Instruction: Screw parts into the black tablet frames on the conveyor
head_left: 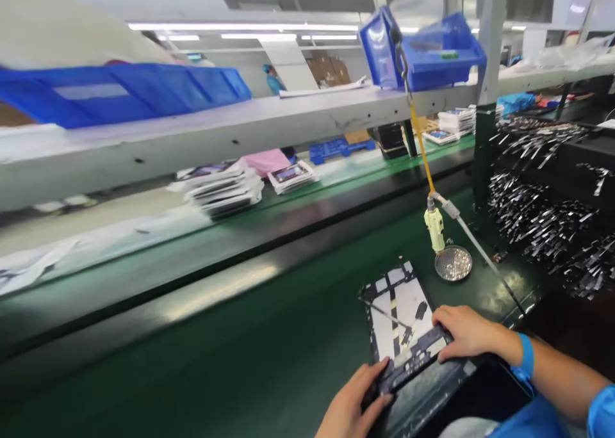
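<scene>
Nearest, the left hand (353,403) is holding the open tablet (410,297) at its 7 o'clock corner, and the right hand (468,330) is holding its 4 o'clock side. The fingers of both hands are closing on the edges, not spreading wide. The tablet is lying on the green surface (269,348), its insides facing up. The hands seem to be keeping it steady; moving it would be calling for an even grip on both sides.

From the tablet, a round dish (453,264) of small shiny bits is sitting at 1 o'clock, and a pale yellow tool (434,230) is hanging just beside it. Farther off, a stack of flat things (225,194) is resting at 10 o'clock.

The hands are hiding parts of the tablet's edges, its underside is not showing, and blur is making the far people hard to see.
</scene>
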Demonstrator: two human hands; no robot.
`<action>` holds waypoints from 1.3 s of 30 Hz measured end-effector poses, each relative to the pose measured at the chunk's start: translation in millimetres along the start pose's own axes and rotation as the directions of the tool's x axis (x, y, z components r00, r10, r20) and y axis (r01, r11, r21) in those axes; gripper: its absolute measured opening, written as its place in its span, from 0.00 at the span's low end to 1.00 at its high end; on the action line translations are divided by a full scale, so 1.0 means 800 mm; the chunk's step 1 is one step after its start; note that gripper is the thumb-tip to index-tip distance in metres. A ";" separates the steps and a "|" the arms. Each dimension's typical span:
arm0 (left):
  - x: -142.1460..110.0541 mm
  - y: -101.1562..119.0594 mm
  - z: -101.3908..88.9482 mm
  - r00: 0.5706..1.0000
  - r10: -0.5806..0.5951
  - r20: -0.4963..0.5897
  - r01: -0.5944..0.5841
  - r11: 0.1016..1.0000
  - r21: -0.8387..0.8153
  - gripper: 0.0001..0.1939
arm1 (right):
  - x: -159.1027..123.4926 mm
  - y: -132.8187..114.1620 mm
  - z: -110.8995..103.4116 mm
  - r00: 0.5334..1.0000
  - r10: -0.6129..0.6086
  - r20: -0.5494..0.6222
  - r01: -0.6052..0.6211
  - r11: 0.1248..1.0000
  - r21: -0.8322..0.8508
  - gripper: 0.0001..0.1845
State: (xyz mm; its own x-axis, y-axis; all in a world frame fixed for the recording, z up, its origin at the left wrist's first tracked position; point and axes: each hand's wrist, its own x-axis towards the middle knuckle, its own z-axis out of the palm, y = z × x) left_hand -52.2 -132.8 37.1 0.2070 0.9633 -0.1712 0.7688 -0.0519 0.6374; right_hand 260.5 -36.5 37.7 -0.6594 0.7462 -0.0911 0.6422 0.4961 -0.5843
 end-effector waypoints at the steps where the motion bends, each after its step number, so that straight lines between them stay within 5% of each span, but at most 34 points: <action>1: -0.002 0.008 -0.002 1.000 -0.010 0.010 0.010 1.000 -0.016 0.27 | -0.004 0.002 0.000 1.000 -0.003 -0.004 0.003 1.000 0.020 0.34; 9: -0.006 0.038 0.000 0.997 -0.074 0.032 0.077 0.991 -0.113 0.26 | -0.012 0.022 0.000 0.992 -0.105 -0.076 0.116 0.980 0.161 0.27; 14: -0.008 0.041 0.004 0.997 -0.074 0.000 0.074 0.988 -0.134 0.27 | -0.015 0.034 -0.005 0.930 -0.127 -0.345 0.216 0.948 0.234 0.15; 16: -0.009 0.041 -0.002 0.997 -0.071 0.021 0.073 0.986 -0.152 0.28 | -0.010 0.043 -0.017 0.835 -0.033 -0.549 0.200 0.948 0.247 0.19; 20: -0.005 0.043 -0.022 0.995 -0.030 -0.093 0.013 0.986 -0.169 0.21 | 0.030 0.058 -0.062 0.486 0.273 -0.830 0.082 0.931 0.354 0.27; 22: 0.000 0.047 -0.028 0.972 -0.005 -0.233 -0.031 0.988 -0.151 0.19 | 0.062 0.062 -0.084 0.436 0.393 -0.809 0.024 0.894 0.447 0.46; 24: 0.006 0.050 -0.026 0.949 0.034 -0.315 -0.081 0.987 -0.138 0.20 | 0.094 0.064 -0.100 0.521 0.435 -0.734 0.035 0.849 0.528 0.50; 29: 0.011 0.052 -0.003 0.949 0.053 -0.311 -0.110 0.980 -0.169 0.24 | 0.129 0.058 -0.110 0.661 0.387 -0.643 0.126 0.788 0.603 0.31; 35: 0.017 0.066 -0.004 0.935 0.087 -0.343 -0.157 0.970 -0.184 0.30 | 0.081 0.002 -0.105 0.863 0.146 -0.483 0.299 0.624 0.722 0.38; 39: 0.037 0.109 -0.026 0.830 0.273 -0.487 -0.383 0.913 -0.139 0.21 | 0.040 -0.043 -0.102 0.924 -0.115 -0.365 0.381 0.380 0.843 0.30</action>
State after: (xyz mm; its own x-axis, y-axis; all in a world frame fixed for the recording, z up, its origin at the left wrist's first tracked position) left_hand 8.6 -103.7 103.1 0.0872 0.9133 0.3979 0.5388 -0.3792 0.7523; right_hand 249.2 6.9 120.5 -0.5405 0.7943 0.2776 -0.3361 0.0986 -0.9366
